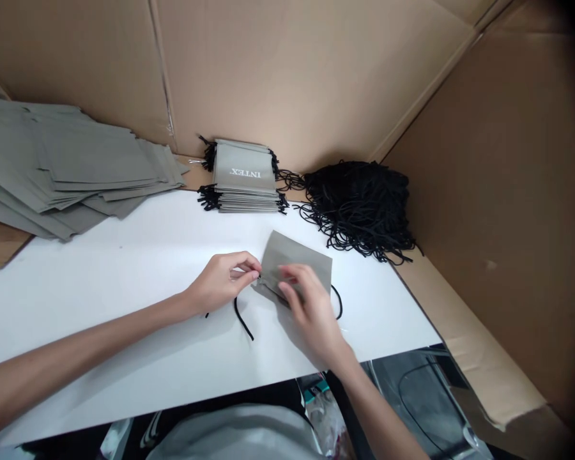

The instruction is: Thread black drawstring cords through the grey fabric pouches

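A small grey fabric pouch point(306, 252) lies on the white table point(148, 255). At the pouch's left edge, my left hand point(223, 278) pinches a black cord point(243, 319), whose loose end trails toward the front. Another short cord end shows below that hand. My right hand point(309, 306) is over the pouch's lower part, thumb and fingers apart, slightly blurred, with nothing visible between them. A loop of black cord curves out from the pouch's right side.
Behind stands a stack of finished-looking grey pouches point(244, 172) marked INTEX. Right of it sits a heap of black cords point(359, 204). Grey fabric pieces point(76, 160) are piled at the left. Cardboard walls point(287, 76) enclose the back and right.
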{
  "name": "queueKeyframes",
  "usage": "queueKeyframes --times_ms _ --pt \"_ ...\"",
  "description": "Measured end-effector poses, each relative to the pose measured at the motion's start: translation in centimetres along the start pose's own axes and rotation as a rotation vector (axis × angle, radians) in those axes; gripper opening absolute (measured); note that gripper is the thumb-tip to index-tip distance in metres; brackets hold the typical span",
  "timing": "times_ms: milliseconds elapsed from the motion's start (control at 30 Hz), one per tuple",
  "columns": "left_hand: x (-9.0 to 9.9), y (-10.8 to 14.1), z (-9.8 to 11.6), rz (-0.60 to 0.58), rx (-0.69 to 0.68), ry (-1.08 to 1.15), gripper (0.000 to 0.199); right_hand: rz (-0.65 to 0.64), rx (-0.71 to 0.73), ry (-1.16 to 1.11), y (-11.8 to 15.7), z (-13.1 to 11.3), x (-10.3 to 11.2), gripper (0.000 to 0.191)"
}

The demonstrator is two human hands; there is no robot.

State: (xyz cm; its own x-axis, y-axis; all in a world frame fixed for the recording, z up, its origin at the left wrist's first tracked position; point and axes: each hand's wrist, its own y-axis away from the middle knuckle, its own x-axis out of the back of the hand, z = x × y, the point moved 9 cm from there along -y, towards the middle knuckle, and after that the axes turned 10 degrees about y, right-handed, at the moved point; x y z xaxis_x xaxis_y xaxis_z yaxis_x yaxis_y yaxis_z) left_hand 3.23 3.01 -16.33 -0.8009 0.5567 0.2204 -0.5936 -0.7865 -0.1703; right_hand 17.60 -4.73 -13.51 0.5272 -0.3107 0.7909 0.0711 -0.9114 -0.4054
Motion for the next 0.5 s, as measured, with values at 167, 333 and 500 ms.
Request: queueKeyframes --times_ms 167,333,500 --pt "-0.7 0.2 1.6 -0.149 -0.319 -0.312 0.017 0.048 -0.119 0.275 6.3 5.3 7.3 0.023" --pt "-2.2 0.4 1.5 -0.358 -0.523 -0.500 0.018 -0.144 0.057 0.448 9.1 6.1 6.3 0.018" --pt "-2.1 0.5 0.6 -0.354 -0.523 -0.545 0.019 -0.136 0.160 0.454 8.5 5.5 4.4 0.019"
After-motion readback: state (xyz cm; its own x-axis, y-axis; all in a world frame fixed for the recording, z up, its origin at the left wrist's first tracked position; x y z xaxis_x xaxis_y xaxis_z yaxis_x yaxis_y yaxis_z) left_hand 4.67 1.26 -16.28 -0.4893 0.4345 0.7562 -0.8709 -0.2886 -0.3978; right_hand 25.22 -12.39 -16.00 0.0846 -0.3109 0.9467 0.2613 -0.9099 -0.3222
